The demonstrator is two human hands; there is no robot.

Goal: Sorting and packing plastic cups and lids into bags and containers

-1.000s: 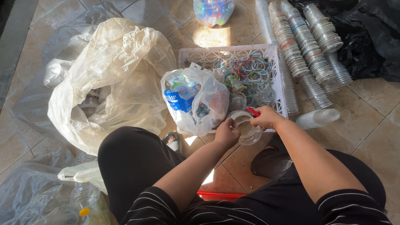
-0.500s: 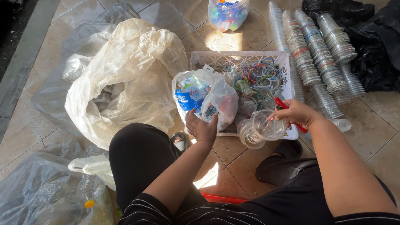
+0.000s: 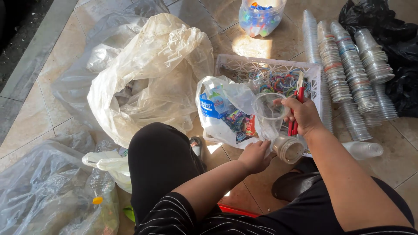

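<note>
Nearest me, my left hand point(image 3: 254, 156) was curled at the base of a clear plastic cup point(image 3: 269, 115), while my right hand point(image 3: 305, 116) gripped red-handled scissors point(image 3: 296, 109) and steadied the cup's rim; it seemed light, thin and slippery, easily crushed, so I judged the stiffer rim and base the best places to hold. Just below lay another clear cup point(image 3: 291, 149) on its side, beside a small plastic bag point(image 3: 226, 113) stuffed with wrappers. Beyond stood a white crate point(image 3: 265, 65) holding coloured rings, stacked cups point(image 3: 348, 74) on the floor, and a tub point(image 3: 260, 17) of coloured caps.
</note>
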